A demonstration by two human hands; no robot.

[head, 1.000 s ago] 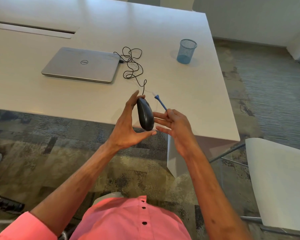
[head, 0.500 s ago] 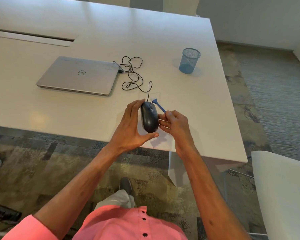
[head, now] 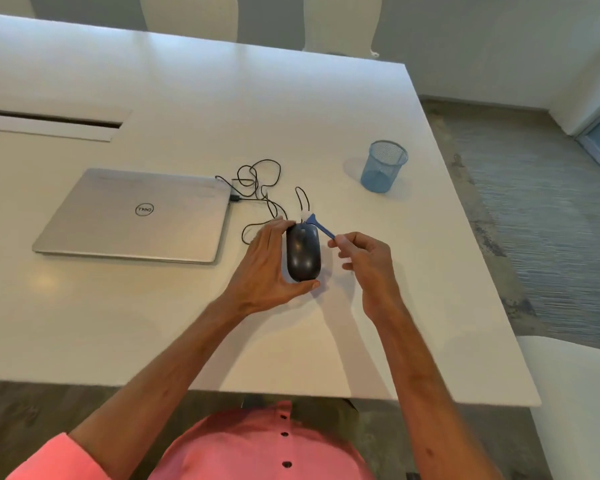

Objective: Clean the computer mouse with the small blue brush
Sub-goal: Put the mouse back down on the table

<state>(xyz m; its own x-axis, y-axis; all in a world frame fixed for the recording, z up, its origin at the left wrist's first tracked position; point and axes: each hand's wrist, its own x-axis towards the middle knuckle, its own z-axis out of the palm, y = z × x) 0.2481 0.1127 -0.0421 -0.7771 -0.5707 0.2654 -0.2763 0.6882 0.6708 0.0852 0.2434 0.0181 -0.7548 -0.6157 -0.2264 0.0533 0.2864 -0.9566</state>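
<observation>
Mouse [head: 303, 252] now sits on the table [head: 187, 98], near the front edge, just right of the closed laptop [head: 136, 216]; a second ago it was held up in the air, clear of the table edge. Left hand [head: 269, 268] steadies it: grip wrapped round the left flank, thumb hooked under the near end, fingers curled at the far end. Right hand [head: 368, 259] has a pinch grip closed on the handle of the small blue brush [head: 321, 227], thumb and forefinger at the handle's near end. Brush head with pale bristles is at the mouse's front right corner, right where the cable [head: 260, 188] exits; looks like contact or very close, can't resolve which.

Change in the last second: both hands have come forward and down, and the brush has gone from pointing away to angled in at the nose of the mouse. My read: setup is done, the first sweep is starting at the front seam.

Cable is coiled loosely between mouse and laptop, plugged into the laptop's side. Blue mesh cup [head: 383, 166] stands well apart to the right, not involved.
</observation>
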